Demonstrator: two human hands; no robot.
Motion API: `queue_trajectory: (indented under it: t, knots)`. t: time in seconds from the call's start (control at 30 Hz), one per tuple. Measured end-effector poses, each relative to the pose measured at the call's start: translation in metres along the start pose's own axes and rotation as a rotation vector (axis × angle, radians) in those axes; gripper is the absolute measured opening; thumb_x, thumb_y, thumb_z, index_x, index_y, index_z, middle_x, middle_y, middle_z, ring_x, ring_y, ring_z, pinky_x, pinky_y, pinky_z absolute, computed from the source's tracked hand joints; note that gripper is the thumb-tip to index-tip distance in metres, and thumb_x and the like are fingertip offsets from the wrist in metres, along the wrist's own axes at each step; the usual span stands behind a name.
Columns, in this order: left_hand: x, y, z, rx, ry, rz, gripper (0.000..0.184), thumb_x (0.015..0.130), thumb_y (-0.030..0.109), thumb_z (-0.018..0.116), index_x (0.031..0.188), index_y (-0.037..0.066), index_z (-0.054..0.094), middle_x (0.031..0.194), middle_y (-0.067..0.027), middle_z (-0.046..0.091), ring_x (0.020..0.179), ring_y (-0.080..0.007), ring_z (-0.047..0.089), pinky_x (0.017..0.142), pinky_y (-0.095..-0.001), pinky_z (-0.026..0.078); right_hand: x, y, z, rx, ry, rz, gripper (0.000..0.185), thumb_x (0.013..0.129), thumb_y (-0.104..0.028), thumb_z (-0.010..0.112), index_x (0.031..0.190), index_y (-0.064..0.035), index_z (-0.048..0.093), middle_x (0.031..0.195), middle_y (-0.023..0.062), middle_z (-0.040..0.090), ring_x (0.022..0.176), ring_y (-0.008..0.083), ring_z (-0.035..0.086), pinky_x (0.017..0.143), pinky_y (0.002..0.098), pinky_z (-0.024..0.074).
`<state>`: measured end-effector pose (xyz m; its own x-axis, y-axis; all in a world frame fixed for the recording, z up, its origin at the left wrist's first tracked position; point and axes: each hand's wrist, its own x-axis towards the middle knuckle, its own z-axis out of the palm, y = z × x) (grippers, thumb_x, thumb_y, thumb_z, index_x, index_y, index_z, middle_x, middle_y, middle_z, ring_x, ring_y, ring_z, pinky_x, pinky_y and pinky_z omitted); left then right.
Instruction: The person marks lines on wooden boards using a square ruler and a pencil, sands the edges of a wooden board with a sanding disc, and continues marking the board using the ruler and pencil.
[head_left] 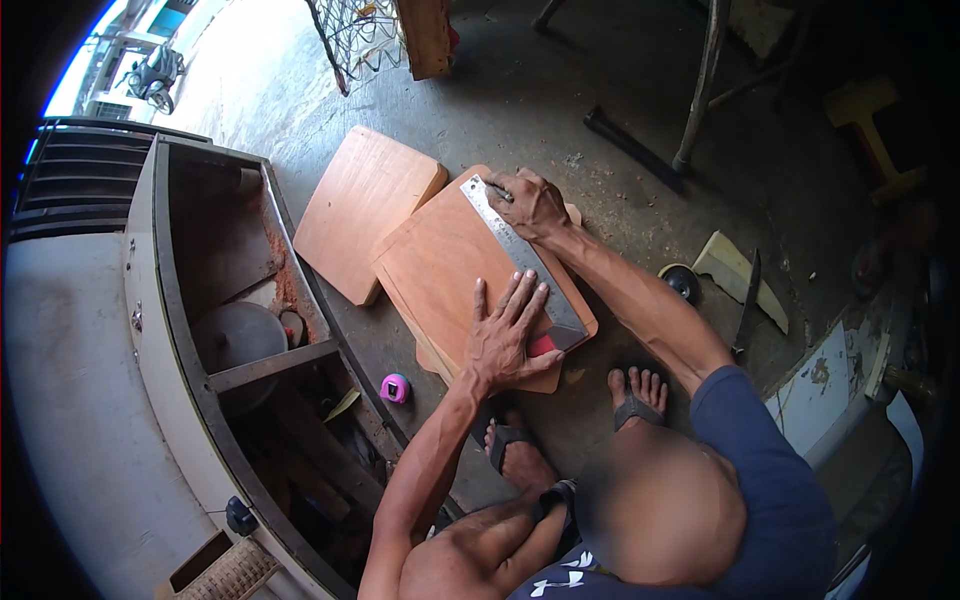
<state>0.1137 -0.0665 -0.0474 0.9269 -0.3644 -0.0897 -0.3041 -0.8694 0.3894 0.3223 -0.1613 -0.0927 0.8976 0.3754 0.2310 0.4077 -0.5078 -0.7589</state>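
The left hand lay flat with fingers spread, grasping nothing, pressed on the wooden board that I watched from my end of the feed. Its fingertips reached the metal straightedge, which ran slantwise over the board from beyond that hand to just right of it; a red piece showed beside the thumb. The right hand was curled over the straightedge's far end, ahead and to the right of the left. It seemed to pinch something small and dark, but the fingers hid it from me and I could not tell how firmly they were closed.

To the left of the right hand, a second board lay next to the first. Left of the left hand, I saw a pink tape measure on the floor. A black bar lay beyond the right hand, to its right.
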Motion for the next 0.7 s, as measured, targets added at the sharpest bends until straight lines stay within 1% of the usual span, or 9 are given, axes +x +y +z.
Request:
queue_trajectory:
  t: [0.13, 0.2, 0.23, 0.3, 0.37, 0.43, 0.5, 0.57, 0.7]
  knots:
    - [0.000, 0.001, 0.000, -0.003, -0.004, 0.003, 0.103, 0.080, 0.072, 0.065, 0.159, 0.011, 0.039, 0.167, -0.0152, 0.032, 0.157, -0.0305, 0.025, 0.126, -0.0617, -0.002, 0.004, -0.010, -0.008, -0.024, -0.046, 0.055, 0.032, 0.094, -0.034, 0.064, 0.114, -0.0115, 0.074, 0.089, 0.0314, 0.068, 0.087, 0.0442, 0.070, 0.078, 0.0515, 0.0586]
    - [0.000, 0.000, 0.000, 0.014, -0.007, 0.000, 0.104, 0.080, 0.072, 0.065, 0.159, 0.010, 0.039, 0.167, -0.0153, 0.032, 0.157, -0.0308, 0.025, 0.126, -0.0617, -0.002, 0.006, -0.013, -0.012, -0.113, -0.116, 0.045, 0.031, 0.095, -0.033, 0.064, 0.106, -0.0066, 0.074, 0.087, 0.0330, 0.068, 0.084, 0.0446, 0.071, 0.076, 0.0517, 0.0591]
    - [0.001, 0.000, -0.001, 0.015, -0.006, -0.002, 0.104, 0.080, 0.072, 0.065, 0.159, 0.010, 0.039, 0.167, -0.0153, 0.032, 0.157, -0.0308, 0.025, 0.126, -0.0617, -0.002, 0.003, -0.014, -0.017, -0.112, -0.118, 0.043, 0.031, 0.095, -0.033, 0.064, 0.106, -0.0066, 0.074, 0.087, 0.0330, 0.068, 0.084, 0.0446, 0.071, 0.076, 0.0517, 0.0591]
    - [0.001, 0.000, 0.000, 0.006, 0.000, 0.004, 0.103, 0.080, 0.072, 0.065, 0.159, 0.011, 0.039, 0.167, -0.0153, 0.033, 0.157, -0.0306, 0.026, 0.126, -0.0616, -0.003, -0.016, -0.021, -0.042, -0.053, -0.329, 0.134, 0.030, 0.095, -0.030, 0.063, 0.098, -0.0021, 0.073, 0.085, 0.0329, 0.067, 0.081, 0.0434, 0.072, 0.073, 0.0508, 0.0596]
    - [0.001, 0.001, -0.002, -0.001, -0.004, -0.004, 0.103, 0.080, 0.072, 0.065, 0.159, 0.011, 0.039, 0.167, -0.0153, 0.034, 0.157, -0.0305, 0.026, 0.126, -0.0616, -0.003, -0.059, -0.024, -0.065, -0.066, -0.272, 0.053, 0.029, 0.095, -0.029, 0.063, 0.094, -0.0008, 0.071, 0.084, 0.0306, 0.066, 0.076, 0.0428, 0.071, 0.070, 0.0495, 0.0594]
    - [0.003, 0.001, -0.002, -0.012, -0.009, -0.011, 0.102, 0.080, 0.071, 0.065, 0.159, 0.011, 0.039, 0.166, -0.0152, 0.034, 0.157, -0.0305, 0.027, 0.126, -0.0616, -0.003, -0.102, -0.036, -0.095, -0.089, -0.251, 0.003, 0.026, 0.094, -0.026, 0.065, 0.093, -0.0011, 0.071, 0.081, 0.0274, 0.066, 0.075, 0.0411, 0.069, 0.069, 0.0491, 0.0586]
    - [0.001, 0.001, -0.002, -0.019, 0.004, -0.006, 0.102, 0.080, 0.071, 0.066, 0.158, 0.010, 0.040, 0.166, -0.0155, 0.034, 0.157, -0.0305, 0.027, 0.126, -0.0619, -0.003, -0.147, -0.040, -0.114, -0.036, -0.232, -0.008, 0.022, 0.092, -0.024, 0.068, 0.092, -0.0025, 0.072, 0.080, 0.0237, 0.066, 0.076, 0.0398, 0.067, 0.069, 0.0479, 0.0579]
    - [0.001, 0.001, -0.001, -0.025, 0.001, -0.008, 0.103, 0.080, 0.071, 0.066, 0.159, 0.010, 0.040, 0.166, -0.0157, 0.034, 0.157, -0.0306, 0.027, 0.126, -0.0620, -0.004, -0.180, -0.046, -0.132, -0.028, -0.267, 0.020, 0.019, 0.090, -0.022, 0.069, 0.091, -0.0033, 0.072, 0.080, 0.0224, 0.066, 0.077, 0.0390, 0.067, 0.070, 0.0476, 0.0575]
    - [0.001, 0.001, -0.001, -0.002, -0.005, -0.011, 0.104, 0.080, 0.071, 0.066, 0.159, 0.010, 0.038, 0.167, -0.0161, 0.032, 0.157, -0.0305, 0.026, 0.126, -0.0620, -0.004, -0.176, -0.046, -0.139, -0.048, -0.369, 0.054, 0.015, 0.088, -0.019, 0.068, 0.085, -0.0044, 0.071, 0.076, 0.0210, 0.066, 0.077, 0.0387, 0.067, 0.071, 0.0483, 0.0560]
